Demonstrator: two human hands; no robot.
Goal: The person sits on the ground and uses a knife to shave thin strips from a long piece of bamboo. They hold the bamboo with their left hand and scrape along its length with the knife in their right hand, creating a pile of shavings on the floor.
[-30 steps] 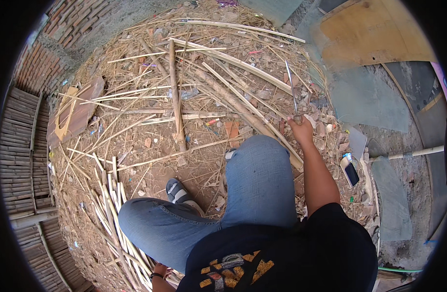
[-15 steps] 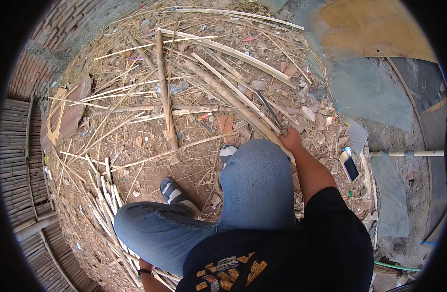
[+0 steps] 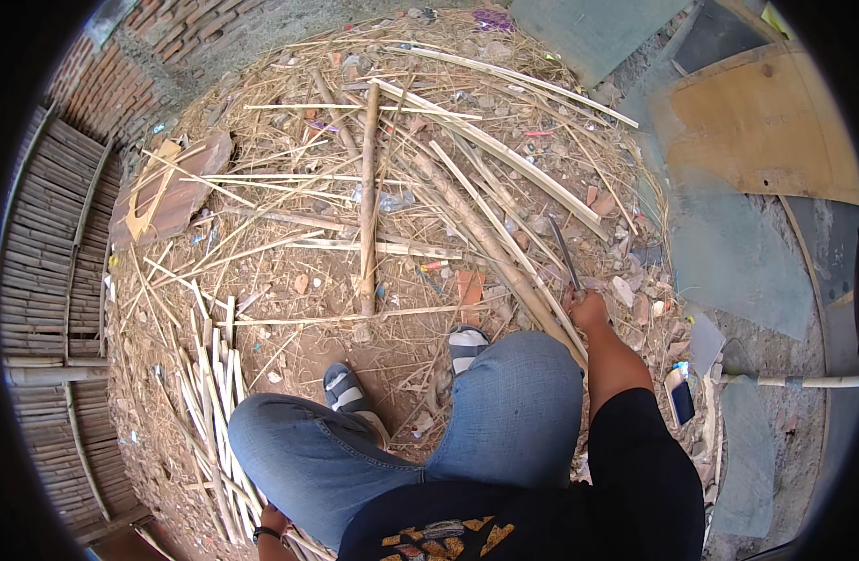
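Slim dark blade (image 3: 564, 251), apparently metal.

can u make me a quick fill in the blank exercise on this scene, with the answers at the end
1. The right hand grips a long thin tool whose far end points toward the ____ of the picture, not the bottom.
2. The left hand, by the pale strips, sits ____ in the picture than the right hand.
3. The phone lies to the ____ of the right hand.
4. The jeans are ____ in colour.

Missing words: top; lower; right; blue
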